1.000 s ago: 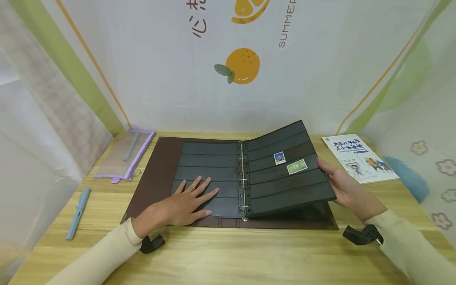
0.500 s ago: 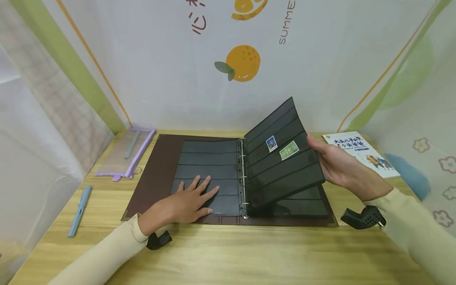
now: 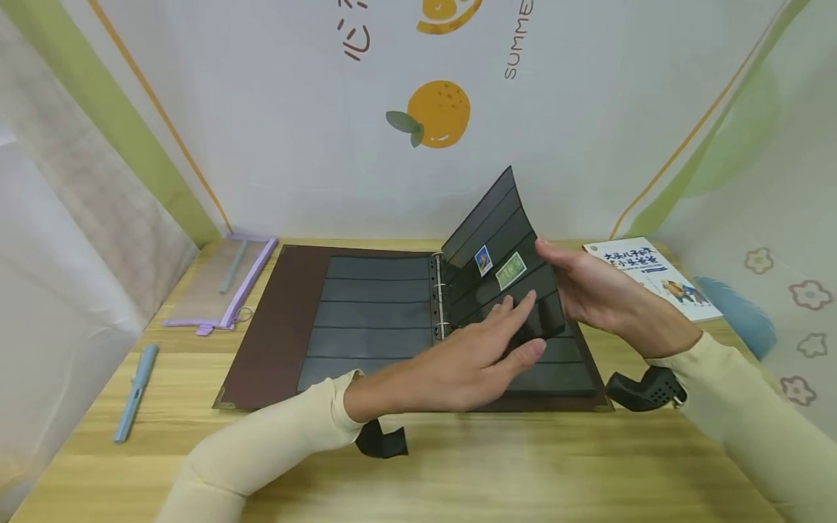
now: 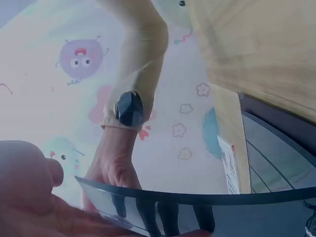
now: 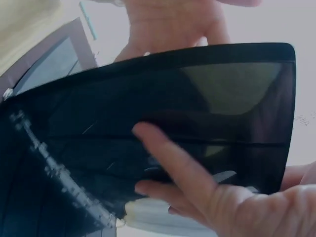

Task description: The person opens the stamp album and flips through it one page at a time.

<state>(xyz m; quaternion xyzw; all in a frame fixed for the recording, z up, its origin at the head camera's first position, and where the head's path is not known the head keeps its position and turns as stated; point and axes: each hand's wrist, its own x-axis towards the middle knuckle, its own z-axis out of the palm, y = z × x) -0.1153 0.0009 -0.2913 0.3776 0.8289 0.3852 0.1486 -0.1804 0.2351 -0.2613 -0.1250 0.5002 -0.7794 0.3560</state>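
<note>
Stamps (image 3: 502, 267) are kept in the black album page (image 3: 503, 254), raised over the open binder (image 3: 366, 319); it is gripped by the right hand (image 3: 601, 294) and steadied by the left hand's (image 3: 471, 359) straight fingers.

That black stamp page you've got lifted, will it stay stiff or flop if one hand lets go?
Probably floppy: the black page already curves between the right hand and left hand. It looks thin and light, and likely slick, given its glossy strips. Held by the rings, it should swing rather than slide off.
</note>
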